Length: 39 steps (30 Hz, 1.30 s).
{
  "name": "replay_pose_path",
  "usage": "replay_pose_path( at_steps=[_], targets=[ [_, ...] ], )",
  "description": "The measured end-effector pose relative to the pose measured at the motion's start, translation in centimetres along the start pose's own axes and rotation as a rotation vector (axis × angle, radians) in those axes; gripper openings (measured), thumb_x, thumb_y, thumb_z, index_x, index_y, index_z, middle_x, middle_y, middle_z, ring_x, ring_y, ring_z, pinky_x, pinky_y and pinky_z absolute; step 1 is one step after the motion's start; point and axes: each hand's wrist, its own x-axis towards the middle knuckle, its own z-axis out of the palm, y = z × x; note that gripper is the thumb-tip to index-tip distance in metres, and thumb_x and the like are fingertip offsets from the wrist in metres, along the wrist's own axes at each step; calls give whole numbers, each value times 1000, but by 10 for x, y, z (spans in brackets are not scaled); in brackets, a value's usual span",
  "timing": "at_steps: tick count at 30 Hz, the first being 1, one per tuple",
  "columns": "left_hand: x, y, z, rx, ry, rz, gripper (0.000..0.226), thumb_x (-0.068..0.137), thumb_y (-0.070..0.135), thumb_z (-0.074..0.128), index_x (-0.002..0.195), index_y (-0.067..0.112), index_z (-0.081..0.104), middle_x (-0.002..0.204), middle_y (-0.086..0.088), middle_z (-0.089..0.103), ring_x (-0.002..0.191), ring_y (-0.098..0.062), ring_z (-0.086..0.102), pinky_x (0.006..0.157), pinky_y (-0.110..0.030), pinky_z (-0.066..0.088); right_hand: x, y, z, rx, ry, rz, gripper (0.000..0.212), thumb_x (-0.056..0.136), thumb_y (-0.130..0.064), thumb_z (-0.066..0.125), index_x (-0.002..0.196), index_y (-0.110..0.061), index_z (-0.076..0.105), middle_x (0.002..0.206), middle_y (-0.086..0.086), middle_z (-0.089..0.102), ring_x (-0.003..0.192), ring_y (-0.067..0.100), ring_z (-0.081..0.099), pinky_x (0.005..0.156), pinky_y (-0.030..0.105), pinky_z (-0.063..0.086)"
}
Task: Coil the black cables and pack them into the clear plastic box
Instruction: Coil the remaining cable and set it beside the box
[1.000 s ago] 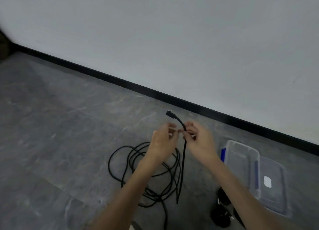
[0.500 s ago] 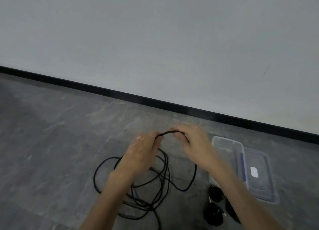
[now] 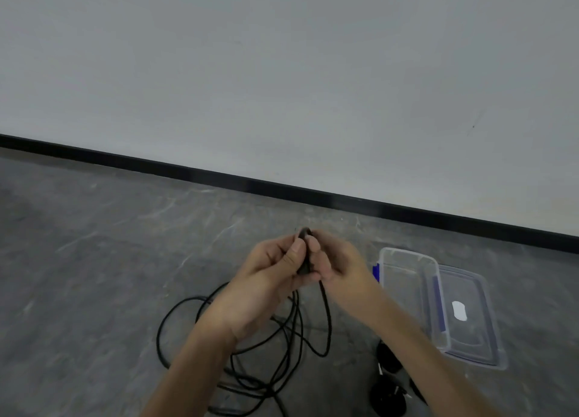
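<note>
Pinching a doubled bend of black cable [image 3: 303, 264] between curled fingers, the left hand [image 3: 269, 278] and right hand [image 3: 340, 266] meet, loose loops below them, the clear plastic box [image 3: 410, 291] just to their right.

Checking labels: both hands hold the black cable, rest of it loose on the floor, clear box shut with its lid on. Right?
No: the head view shows the clear box open, its lid lying beside it on the floor. The rest stands: left hand and right hand hold the black cable, its slack loose on the floor.
</note>
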Motion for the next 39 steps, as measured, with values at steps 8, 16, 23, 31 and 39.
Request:
replay_pose_path(
  at_steps=[8, 16, 23, 31, 39],
  targets=[
    [10, 2, -5, -194, 239, 59, 30, 98, 25, 47, 86, 14, 73, 83, -5, 70, 81, -13, 70, 74, -20, 56, -4, -8, 23, 37, -118, 195, 20, 99, -8, 43, 97, -21, 57, 72, -5, 61, 66, 8, 59, 64, 20, 51],
    [19, 1, -11, -168, 355, 214, 28, 92, 23, 39, 100, 7, 60, 103, -7, 74, 106, -18, 67, 88, -22, 53, -12, -14, 25, -57, -362, 317, 25, 98, -16, 49, 118, -30, 54, 89, 2, 71, 83, 7, 69, 87, 27, 54],
    [21, -9, -28, 298, 488, 360, 25, 101, 19, 36, 105, 13, 61, 113, 2, 70, 117, -14, 61, 101, -23, 44, -13, -19, 28, -56, -320, 315, 22, 99, -20, 48, 111, -12, 65, 68, -1, 58, 65, 12, 54, 66, 31, 47],
    [19, -18, -37, 935, 358, 79, 21, 102, 21, 43, 96, 23, 63, 100, 13, 69, 100, 6, 61, 85, -10, 44, -12, -4, 5, -506, -223, 39, 25, 100, -24, 46, 83, -13, 62, 63, -3, 57, 58, 13, 54, 57, 30, 45],
    [20, -18, -29, 1036, 206, -86, 25, 103, 17, 39, 91, 17, 61, 84, 17, 65, 82, 1, 63, 76, -17, 48, -7, 7, -13, -730, -96, -187, 43, 95, -51, 35, 94, -23, 68, 73, -12, 66, 61, 5, 59, 57, 29, 49]
  ],
)
